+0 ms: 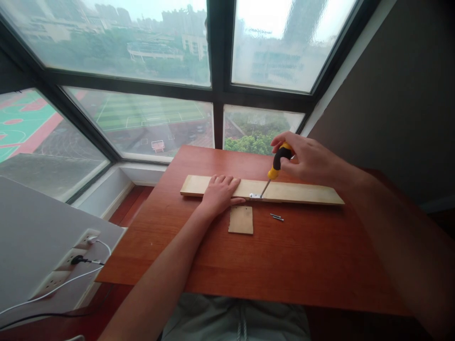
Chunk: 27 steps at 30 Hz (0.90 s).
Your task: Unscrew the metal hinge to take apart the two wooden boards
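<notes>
A long pale wooden board (pixel 302 192) lies across the table. My left hand (pixel 221 192) holds it left of the middle, fingers over its top toward the far edge and thumb along the near edge. A small metal hinge or bracket (pixel 255 195) sits on the board near its front edge, right of that thumb. My right hand (pixel 302 154) grips the yellow and black handle of a screwdriver (pixel 275 166). The screwdriver is tilted, and its tip meets the right part of the metal piece. Whether a screw is under the tip is too small to tell.
On the reddish-brown table (pixel 284 265), a small thin rectangular wood piece (pixel 241 220) lies in front of the board. A couple of loose screws (pixel 277 217) lie to its right. Windows (pixel 149 113) stand beyond the table. Wall sockets with plugged cables (pixel 80 258) are at left.
</notes>
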Each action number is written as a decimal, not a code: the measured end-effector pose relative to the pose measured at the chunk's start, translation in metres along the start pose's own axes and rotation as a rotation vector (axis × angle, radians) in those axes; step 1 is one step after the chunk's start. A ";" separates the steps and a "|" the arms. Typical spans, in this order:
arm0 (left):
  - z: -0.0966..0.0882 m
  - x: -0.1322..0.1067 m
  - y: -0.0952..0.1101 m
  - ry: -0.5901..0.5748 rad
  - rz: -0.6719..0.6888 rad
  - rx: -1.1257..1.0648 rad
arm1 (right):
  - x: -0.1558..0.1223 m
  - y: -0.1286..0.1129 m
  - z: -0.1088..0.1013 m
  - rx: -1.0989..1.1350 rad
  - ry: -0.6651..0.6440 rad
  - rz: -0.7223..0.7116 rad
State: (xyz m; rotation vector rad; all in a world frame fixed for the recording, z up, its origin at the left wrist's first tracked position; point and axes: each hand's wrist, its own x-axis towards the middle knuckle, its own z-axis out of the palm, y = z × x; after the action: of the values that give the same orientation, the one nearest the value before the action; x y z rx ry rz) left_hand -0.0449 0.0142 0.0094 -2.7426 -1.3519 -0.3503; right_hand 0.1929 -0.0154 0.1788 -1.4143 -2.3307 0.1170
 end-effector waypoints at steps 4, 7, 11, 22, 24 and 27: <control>0.001 0.000 0.000 0.012 -0.002 0.003 | -0.002 -0.003 -0.001 -0.107 0.052 0.089; 0.002 -0.001 0.000 0.018 -0.004 0.007 | 0.000 -0.001 0.002 -0.268 0.135 0.180; 0.002 -0.001 0.000 0.013 -0.009 0.008 | 0.000 -0.001 0.003 -0.201 0.139 0.127; 0.001 -0.001 0.000 0.009 -0.009 0.001 | 0.003 0.000 0.005 -0.187 0.139 0.084; 0.001 -0.001 0.000 0.011 -0.009 0.000 | 0.003 0.001 0.005 -0.161 0.152 0.071; 0.000 -0.001 0.001 0.012 -0.008 -0.003 | -0.001 -0.003 0.001 -0.021 0.145 0.084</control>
State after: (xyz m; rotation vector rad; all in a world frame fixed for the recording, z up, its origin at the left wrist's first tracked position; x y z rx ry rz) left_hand -0.0450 0.0132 0.0089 -2.7342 -1.3613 -0.3686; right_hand 0.1907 -0.0174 0.1788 -1.4796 -2.1625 0.0131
